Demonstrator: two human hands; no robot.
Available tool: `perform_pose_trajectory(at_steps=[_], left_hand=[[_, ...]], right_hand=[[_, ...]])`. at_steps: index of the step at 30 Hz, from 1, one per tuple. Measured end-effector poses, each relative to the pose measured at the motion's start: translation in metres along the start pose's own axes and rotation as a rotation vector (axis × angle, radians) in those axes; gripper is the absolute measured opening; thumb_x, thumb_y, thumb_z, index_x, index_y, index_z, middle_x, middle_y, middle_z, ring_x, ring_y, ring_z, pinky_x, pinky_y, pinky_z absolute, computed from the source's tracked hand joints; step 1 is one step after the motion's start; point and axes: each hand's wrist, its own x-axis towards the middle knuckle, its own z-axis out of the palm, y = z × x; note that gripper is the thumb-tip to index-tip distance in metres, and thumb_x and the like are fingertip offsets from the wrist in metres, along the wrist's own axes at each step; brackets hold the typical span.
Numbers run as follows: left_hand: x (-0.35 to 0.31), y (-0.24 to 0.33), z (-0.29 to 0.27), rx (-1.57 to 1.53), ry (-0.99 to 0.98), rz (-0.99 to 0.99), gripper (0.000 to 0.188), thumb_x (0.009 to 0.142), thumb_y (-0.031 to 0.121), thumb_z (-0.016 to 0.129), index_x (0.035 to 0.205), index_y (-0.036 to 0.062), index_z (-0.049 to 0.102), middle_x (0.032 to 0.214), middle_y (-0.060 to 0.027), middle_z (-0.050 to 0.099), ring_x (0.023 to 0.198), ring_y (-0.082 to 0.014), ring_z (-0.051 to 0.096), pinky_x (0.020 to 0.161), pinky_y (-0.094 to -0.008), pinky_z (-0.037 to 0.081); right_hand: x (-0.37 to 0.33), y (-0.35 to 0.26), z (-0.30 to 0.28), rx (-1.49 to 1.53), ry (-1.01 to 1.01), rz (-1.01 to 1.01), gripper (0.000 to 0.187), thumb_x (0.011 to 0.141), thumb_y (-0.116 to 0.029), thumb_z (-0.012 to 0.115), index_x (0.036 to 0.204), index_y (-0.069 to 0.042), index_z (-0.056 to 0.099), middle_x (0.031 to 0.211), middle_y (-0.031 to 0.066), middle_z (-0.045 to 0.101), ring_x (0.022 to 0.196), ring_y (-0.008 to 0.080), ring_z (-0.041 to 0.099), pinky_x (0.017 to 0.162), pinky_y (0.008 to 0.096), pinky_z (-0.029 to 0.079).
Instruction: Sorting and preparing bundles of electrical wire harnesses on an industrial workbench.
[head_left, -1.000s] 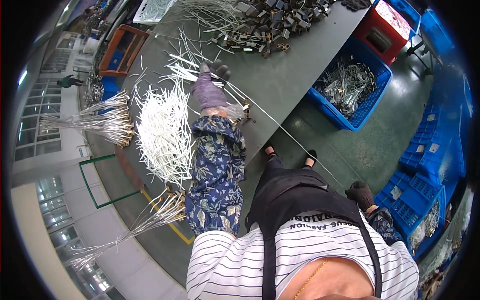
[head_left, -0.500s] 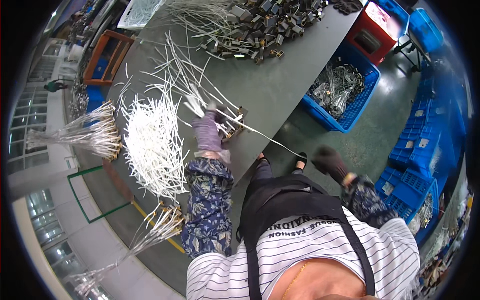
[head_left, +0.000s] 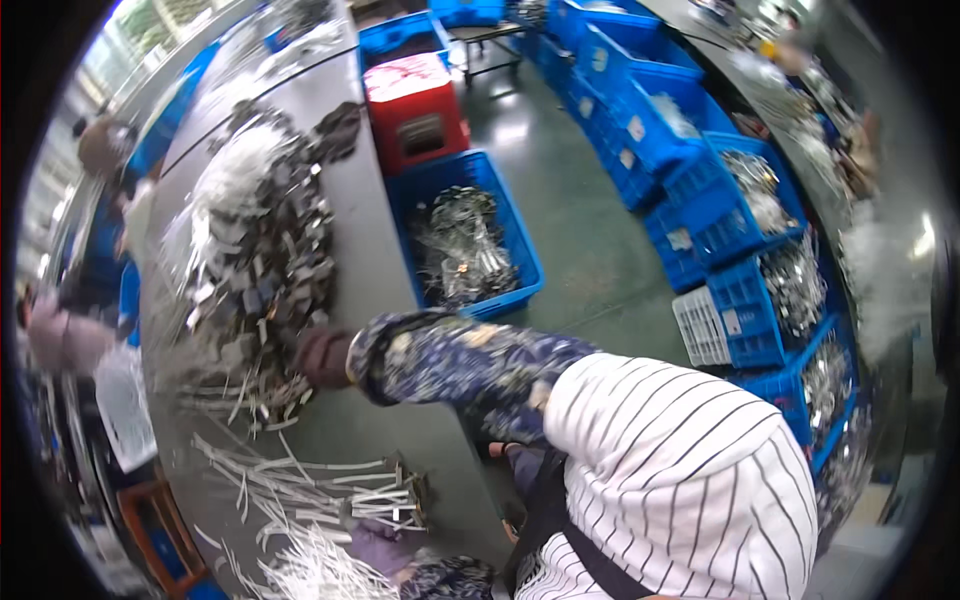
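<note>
My left hand [head_left: 385,542], in a purple glove, is low on the grey table with its fingers curled around white strips [head_left: 385,505]. Small brassy-dark end pieces [head_left: 412,490] sit at the right ends of these strips. Beside that hand spreads a heap of loose white strips [head_left: 320,568]. My right hand [head_left: 325,357], in a dark maroon glove, is stretched out to the near right edge of a pile of dark box-shaped pieces [head_left: 285,270]. Motion blur smears its fingers, so whether it holds a piece is unclear.
A dark glove [head_left: 340,128] lies farther up the grey table [head_left: 355,200]. Along its right side stand a red crate [head_left: 415,125] and a blue crate [head_left: 530,270] of wired parts. More blue crates [head_left: 640,130] line the right. Another person's sleeve [head_left: 65,335] shows at left.
The view has swung right and toward the table's far end. My right hand has gone from beside my body to the pile of dark pieces. My left hand stays by the white strips.
</note>
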Motion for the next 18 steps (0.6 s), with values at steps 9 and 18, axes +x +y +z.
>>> perform_pose_trajectory(at_steps=[9,18], left_hand=[[0.03,0.047,0.095,-1.012,0.17,-0.458,0.035,0.089,0.034,0.056,0.109,0.0056,0.058,0.087,-0.0067,0.059,0.074,-0.0158,0.053,0.065,-0.0298,0.048],[0.014,0.021,0.159,-1.004,-0.135,-0.493,0.032,0.089,0.031,0.055,0.106,0.0034,0.057,0.094,-0.0132,0.063,0.085,-0.025,0.061,0.072,-0.0373,0.053]], right_hand=[[-0.102,-0.043,-0.187,1.401,-0.715,0.601,0.032,0.075,-0.028,0.065,0.098,-0.006,0.062,0.09,0.0119,0.064,0.081,0.0249,0.061,0.069,0.0399,0.047],[-0.52,-0.1,-0.089,-0.09,-1.249,1.385,0.037,0.072,-0.031,0.06,0.091,0.0,0.065,0.079,0.0217,0.063,0.071,0.0271,0.061,0.068,0.0407,0.045]])
